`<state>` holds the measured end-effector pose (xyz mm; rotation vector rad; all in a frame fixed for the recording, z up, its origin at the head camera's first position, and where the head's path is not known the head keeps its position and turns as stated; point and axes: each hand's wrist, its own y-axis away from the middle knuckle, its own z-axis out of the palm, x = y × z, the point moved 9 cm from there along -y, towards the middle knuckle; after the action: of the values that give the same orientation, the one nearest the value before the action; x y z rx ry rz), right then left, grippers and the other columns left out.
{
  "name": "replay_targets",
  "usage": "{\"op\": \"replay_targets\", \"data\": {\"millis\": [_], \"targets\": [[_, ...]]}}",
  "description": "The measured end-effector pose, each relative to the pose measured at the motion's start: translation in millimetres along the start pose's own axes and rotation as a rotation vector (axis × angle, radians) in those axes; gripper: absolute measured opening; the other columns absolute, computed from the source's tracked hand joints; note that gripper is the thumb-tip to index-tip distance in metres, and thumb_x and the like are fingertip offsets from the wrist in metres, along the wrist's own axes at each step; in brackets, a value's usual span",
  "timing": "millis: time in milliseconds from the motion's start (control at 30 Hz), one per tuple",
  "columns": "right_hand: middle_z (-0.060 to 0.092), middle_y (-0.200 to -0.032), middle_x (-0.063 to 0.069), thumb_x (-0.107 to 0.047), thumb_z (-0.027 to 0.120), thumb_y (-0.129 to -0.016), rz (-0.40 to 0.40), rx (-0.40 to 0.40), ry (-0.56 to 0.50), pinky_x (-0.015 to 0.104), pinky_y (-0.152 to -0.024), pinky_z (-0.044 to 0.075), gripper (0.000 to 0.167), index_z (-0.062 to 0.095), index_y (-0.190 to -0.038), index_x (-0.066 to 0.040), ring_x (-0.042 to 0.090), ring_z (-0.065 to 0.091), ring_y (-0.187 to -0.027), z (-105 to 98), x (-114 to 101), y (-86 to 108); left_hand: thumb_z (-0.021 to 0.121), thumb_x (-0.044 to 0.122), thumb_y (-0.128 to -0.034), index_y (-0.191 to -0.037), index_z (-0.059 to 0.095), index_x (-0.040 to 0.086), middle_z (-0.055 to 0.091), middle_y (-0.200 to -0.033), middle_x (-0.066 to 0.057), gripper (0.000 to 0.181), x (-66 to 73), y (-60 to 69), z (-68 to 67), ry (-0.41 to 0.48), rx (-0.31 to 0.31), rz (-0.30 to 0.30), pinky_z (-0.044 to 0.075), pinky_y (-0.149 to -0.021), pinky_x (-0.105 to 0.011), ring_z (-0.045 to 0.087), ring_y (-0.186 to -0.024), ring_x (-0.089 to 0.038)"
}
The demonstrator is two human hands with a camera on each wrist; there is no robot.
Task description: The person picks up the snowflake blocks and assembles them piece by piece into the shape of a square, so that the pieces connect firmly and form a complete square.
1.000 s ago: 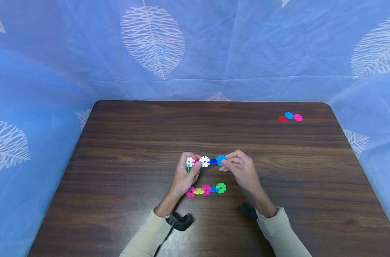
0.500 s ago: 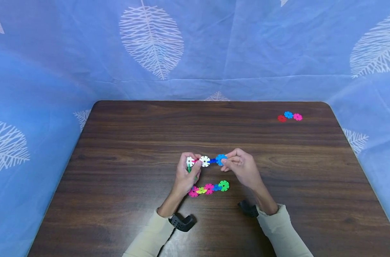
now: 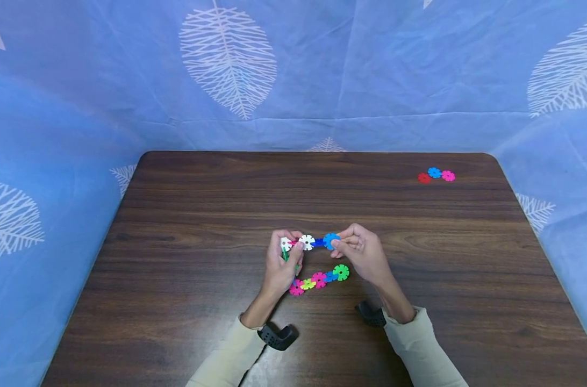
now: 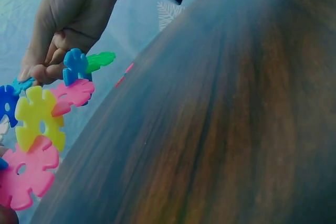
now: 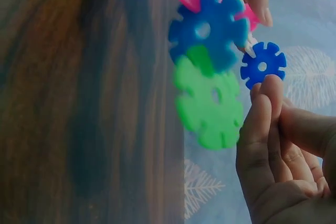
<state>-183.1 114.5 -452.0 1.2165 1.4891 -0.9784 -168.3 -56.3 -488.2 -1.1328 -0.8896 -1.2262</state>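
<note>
Several notched plastic snowflake discs are joined into a chain. In the head view my left hand [image 3: 278, 273] grips it around the white discs [image 3: 307, 237], with the thumb over a pink one. My right hand [image 3: 371, 260] pinches the light blue disc [image 3: 329, 237] at the upper row's right end. A dark blue disc [image 3: 319, 243] links that to the white one. Below my left hand runs a second row, with a yellow disc [image 3: 305, 285], pink discs [image 3: 319, 276] and a bright green end disc [image 3: 342, 267]. The left hand hides how both rows join.
Red [image 3: 424, 178], blue [image 3: 434, 172] and pink [image 3: 448, 176] loose discs lie near the far right corner of the brown wooden table [image 3: 201, 193]. A blue leaf-patterned cloth [image 3: 313, 80] hangs behind it. Each wrist wears a black camera band [image 3: 279, 337].
The lower row has swung to the right, its green end rising towards my right hand. Both hands keep their hold on the chain and have barely moved.
</note>
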Motion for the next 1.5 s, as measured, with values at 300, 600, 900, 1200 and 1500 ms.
{"op": "replay_targets", "data": {"millis": [300,600,900,1200,1500], "targets": [[0.071,-0.087,0.020,-0.008,0.062,-0.091,-0.057,0.033,0.115,0.032,-0.069,0.059,0.015,0.055,-0.094,0.004,0.014,0.071,-0.069,-0.6,-2.4,3.9,0.052,-0.001,-0.0944,-0.099,0.037,-0.010,0.053,-0.108,-0.026,0.018,14.6,-3.2,1.1,-0.066,-0.014,0.116,0.053,-0.043,-0.033,0.057,-0.058,-0.009],[0.071,-0.083,0.019,0.000,0.062,-0.089,-0.207,0.050,0.117,0.016,-0.073,0.056,0.011,0.054,-0.093,0.006,0.022,0.071,-0.071,-7.4,-9.4,11.2,0.051,0.001,-0.0954,-0.102,0.038,-0.009,0.052,-0.108,-0.026,0.018,19.3,-2.5,9.0,-0.050,-0.042,0.097,0.059,-0.059,-0.034,0.062,-0.064,-0.007],[0.071,-0.081,0.019,0.002,0.063,-0.087,-0.224,0.070,0.109,0.015,-0.072,0.055,0.012,0.054,-0.094,0.007,0.026,0.071,-0.070,-4.5,-15.2,13.3,0.052,-0.001,-0.0947,-0.100,0.038,-0.010,0.053,-0.107,-0.027,0.017,23.1,-1.5,7.1,-0.075,-0.002,0.130,0.059,-0.059,-0.033,0.063,-0.064,-0.005],[0.069,-0.079,0.024,0.008,0.061,-0.086,-0.154,0.124,0.111,0.017,-0.036,0.035,0.010,0.053,-0.092,0.010,0.028,0.069,-0.066,-0.8,-31.8,15.6,0.052,-0.007,-0.0920,-0.097,0.039,-0.010,0.055,-0.103,-0.028,0.014,18.3,-0.9,5.2,-0.123,0.057,0.120,0.058,-0.058,-0.032,0.064,-0.061,-0.007],[0.069,-0.081,0.025,0.007,0.062,-0.086,-0.185,0.138,0.073,0.020,-0.067,0.057,0.012,0.054,-0.095,0.011,0.008,0.069,-0.067,-4.9,-13.8,11.0,0.051,-0.008,-0.0925,-0.098,0.038,-0.011,0.056,-0.102,-0.028,0.014,14.4,-1.0,9.9,-0.119,0.053,0.121,0.058,-0.058,-0.031,0.064,-0.061,-0.011]]}}
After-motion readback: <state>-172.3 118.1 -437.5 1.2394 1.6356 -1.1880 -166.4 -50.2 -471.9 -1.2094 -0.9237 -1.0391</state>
